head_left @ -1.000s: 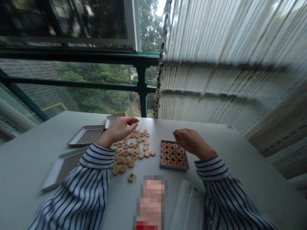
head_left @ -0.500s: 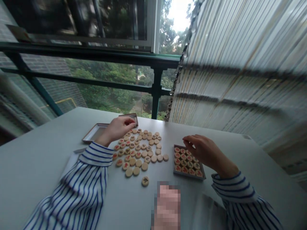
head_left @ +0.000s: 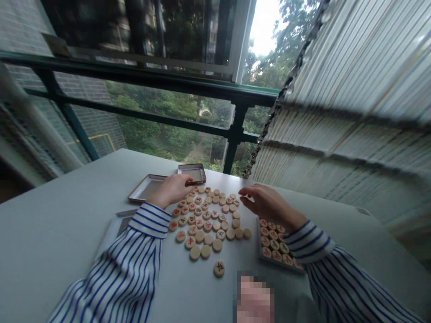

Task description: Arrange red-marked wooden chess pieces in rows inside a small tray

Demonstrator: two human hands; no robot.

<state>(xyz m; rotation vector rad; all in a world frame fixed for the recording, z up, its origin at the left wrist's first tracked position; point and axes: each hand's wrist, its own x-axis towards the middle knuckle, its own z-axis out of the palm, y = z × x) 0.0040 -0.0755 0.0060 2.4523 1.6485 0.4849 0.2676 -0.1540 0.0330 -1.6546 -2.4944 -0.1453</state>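
Round wooden Chinese chess pieces (head_left: 207,214), with red or black characters or plain tops up, lie spread over the white table. My left hand (head_left: 174,188) is over their far-left edge, its fingers bent together; what lies under the fingertips is hidden. Past the right side of the spread, my right hand (head_left: 264,202) hovers with thumb and forefinger apart, holding nothing I can see. Its forearm crosses above a shallow box (head_left: 281,264) filled with rows of pieces, hiding part of it. One black-lettered piece (head_left: 218,268) sits alone nearer me.
Two shallow box parts, one tray (head_left: 138,194) and a smaller one (head_left: 204,175), lie beyond my left hand. Another flat box (head_left: 112,229) is partly under my left sleeve. Dark green railing (head_left: 235,130) and a striped curtain (head_left: 336,134) border the white table (head_left: 67,215).
My right hand has moved left from above the filled box toward the loose pieces. My left hand has lowered slightly at the far-left pieces. The view has shifted.
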